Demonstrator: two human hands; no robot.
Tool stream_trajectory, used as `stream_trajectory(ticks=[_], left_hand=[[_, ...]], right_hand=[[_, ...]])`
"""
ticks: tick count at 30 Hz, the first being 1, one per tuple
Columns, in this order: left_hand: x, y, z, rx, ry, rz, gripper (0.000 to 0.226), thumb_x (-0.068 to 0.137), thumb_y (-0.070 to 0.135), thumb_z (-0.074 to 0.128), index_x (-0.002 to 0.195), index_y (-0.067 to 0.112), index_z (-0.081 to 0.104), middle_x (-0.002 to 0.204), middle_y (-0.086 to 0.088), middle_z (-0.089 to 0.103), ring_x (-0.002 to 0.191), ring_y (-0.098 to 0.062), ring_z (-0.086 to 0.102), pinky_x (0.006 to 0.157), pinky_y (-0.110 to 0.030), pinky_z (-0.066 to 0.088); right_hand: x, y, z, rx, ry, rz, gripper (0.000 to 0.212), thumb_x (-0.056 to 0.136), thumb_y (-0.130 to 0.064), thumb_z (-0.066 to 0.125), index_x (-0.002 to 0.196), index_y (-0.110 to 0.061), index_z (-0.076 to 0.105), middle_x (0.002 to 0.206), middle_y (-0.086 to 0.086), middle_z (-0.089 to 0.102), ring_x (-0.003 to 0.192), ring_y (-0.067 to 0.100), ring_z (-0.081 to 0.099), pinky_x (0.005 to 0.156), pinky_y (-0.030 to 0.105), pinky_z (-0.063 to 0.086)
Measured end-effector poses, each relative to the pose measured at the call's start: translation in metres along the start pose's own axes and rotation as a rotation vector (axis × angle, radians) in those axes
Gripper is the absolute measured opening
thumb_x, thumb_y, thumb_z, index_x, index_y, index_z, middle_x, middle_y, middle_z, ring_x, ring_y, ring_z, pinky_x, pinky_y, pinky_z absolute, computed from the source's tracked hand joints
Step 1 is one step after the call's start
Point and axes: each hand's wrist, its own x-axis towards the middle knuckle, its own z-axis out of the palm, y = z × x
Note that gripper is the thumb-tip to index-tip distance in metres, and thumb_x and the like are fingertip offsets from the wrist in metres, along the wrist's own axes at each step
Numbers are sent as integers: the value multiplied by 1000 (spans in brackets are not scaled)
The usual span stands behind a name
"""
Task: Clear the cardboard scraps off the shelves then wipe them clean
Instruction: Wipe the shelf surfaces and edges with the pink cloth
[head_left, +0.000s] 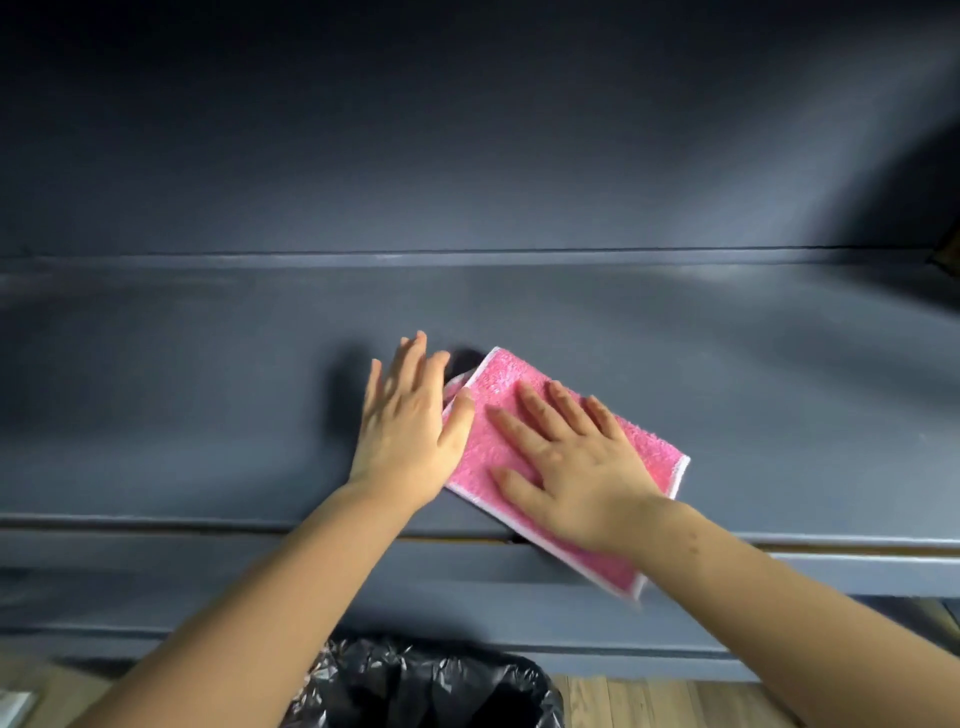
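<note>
Under our right fingers (537, 415), which lie flat and spread apart, a folded pink cloth (480, 462) with a white hem is pressed onto the dark blue-grey shelf (208, 389). Our right hand (576, 467) covers the cloth's middle, and behind our wrist its near corner hangs over the shelf's front edge. Just left of those fingers, our left hand (402, 426) rests open on the shelf. Its fingers are straight and close together, pointing to the back, and its thumb touches the cloth's left edge. Beyond all the fingertips stands the shelf's plain back panel (467, 156). Below our forearms a bin lined with a black plastic bag (431, 686) stands on a wooden floor (649, 701).
</note>
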Motion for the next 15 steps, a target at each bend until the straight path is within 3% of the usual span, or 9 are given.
stream_trajectory(ticks=[4, 8, 15], left_hand=[[-13, -23, -3, 17, -7, -79, 48, 95, 32, 34, 137, 9, 30, 155, -9, 11, 143, -18, 5, 115, -35, -5], [-13, -20, -4, -13, -44, -136, 51, 94, 35, 36, 136, 7, 29, 155, -11, 10, 143, -18, 4, 115, -37, -6], [-11, -22, -5, -29, -93, -97, 51, 93, 37, 37, 132, 6, 34, 153, -15, 14, 143, -21, 5, 116, -40, -5]], right_hand=[[-11, 4, 0, -22, 20, 117, 91, 60, -69, -12, 146, -40, -6, 159, -4, -11, 147, 18, -10, 117, 39, -7], [-1, -6, -1, -22, 38, 229, 62, 91, -60, 15, 147, -38, -1, 159, -3, -8, 147, 19, -7, 118, 41, -3], [26, -21, -3, -1, 32, 304, 61, 92, -56, 17, 148, -36, 0, 159, -2, -7, 147, 21, -6, 118, 42, -2]])
